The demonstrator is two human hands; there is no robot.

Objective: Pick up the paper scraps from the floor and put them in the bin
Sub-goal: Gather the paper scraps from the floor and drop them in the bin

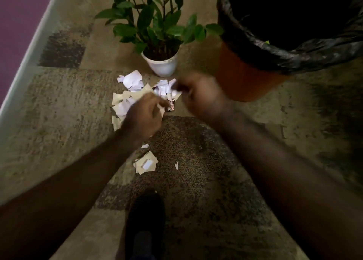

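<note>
A pile of white and tan paper scraps [131,81] lies on the carpet in front of a white plant pot. A smaller cluster of scraps [146,164] and a tiny white scrap [176,165] lie nearer to me. My left hand [142,115] is down on the pile's near side, fingers curled around a tan scrap, beside a brown candy wrapper [170,106]. My right hand [197,94] is blurred, with its fingertips bunched against the white scraps at the pile's right. The orange bin [241,79] with a black liner [294,52] stands at the upper right, close to my right hand.
A leafy plant in a white pot [163,67] stands just behind the pile. A pale baseboard [25,67] and purple wall run along the left. My dark shoe [145,220] is at the bottom centre on the patterned carpet.
</note>
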